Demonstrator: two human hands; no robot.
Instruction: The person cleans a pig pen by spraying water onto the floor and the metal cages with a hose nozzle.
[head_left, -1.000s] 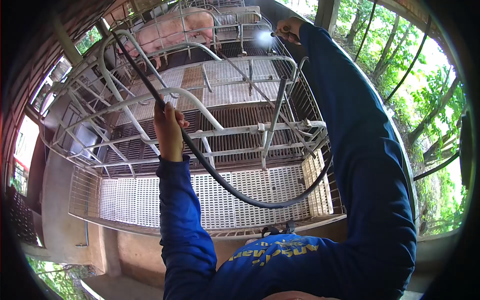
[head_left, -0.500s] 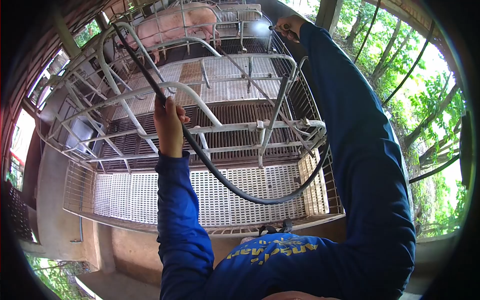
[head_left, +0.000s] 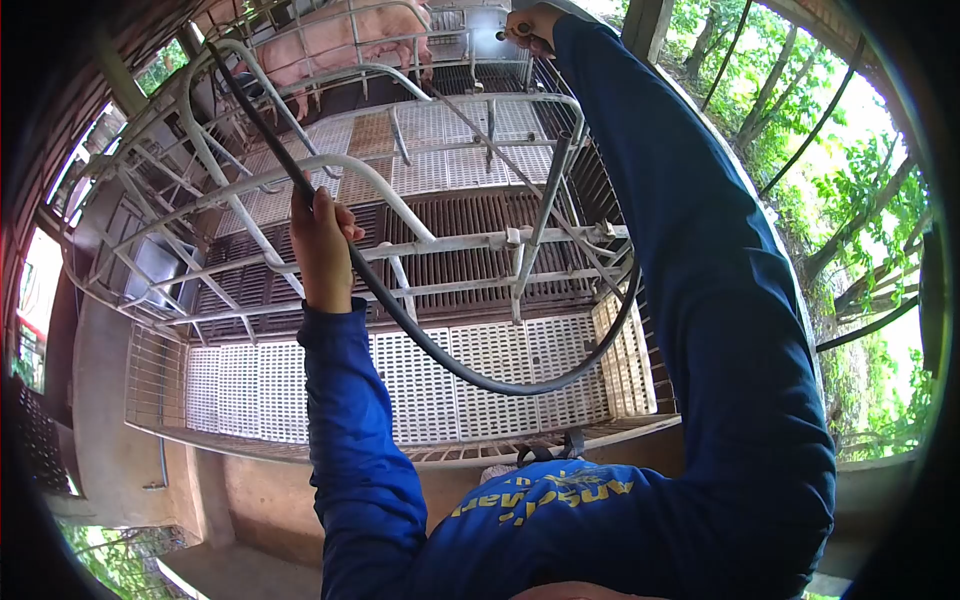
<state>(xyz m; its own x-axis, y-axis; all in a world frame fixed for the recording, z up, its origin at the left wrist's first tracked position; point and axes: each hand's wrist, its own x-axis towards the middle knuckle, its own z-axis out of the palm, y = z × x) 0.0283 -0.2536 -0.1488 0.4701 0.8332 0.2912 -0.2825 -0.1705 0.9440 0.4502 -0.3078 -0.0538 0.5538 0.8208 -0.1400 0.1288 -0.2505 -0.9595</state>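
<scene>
My left hand [head_left: 326,245] is closed around a black hose [head_left: 440,352], which runs up past it to the upper left and sags in a loop over the pen toward my right side. At the top, my outstretched right hand [head_left: 535,27] grips a spray nozzle [head_left: 508,33]. White spray [head_left: 487,38] leaves its tip, pointing left toward the far pen. A pink pig [head_left: 340,45] stands behind the bars near that spray. How the hose joins the nozzle is hidden behind my right arm.
Metal crate bars [head_left: 480,242] cross in front of me. White slatted panels [head_left: 450,350] and dark slats [head_left: 470,215] form the raised floor. A metal feeder [head_left: 165,268] sits at the left. Trees [head_left: 860,200] stand outside on the right.
My right hand has moved left with the nozzle, and the spray has shifted left with it. My left hand and the hose have shifted slightly left.
</scene>
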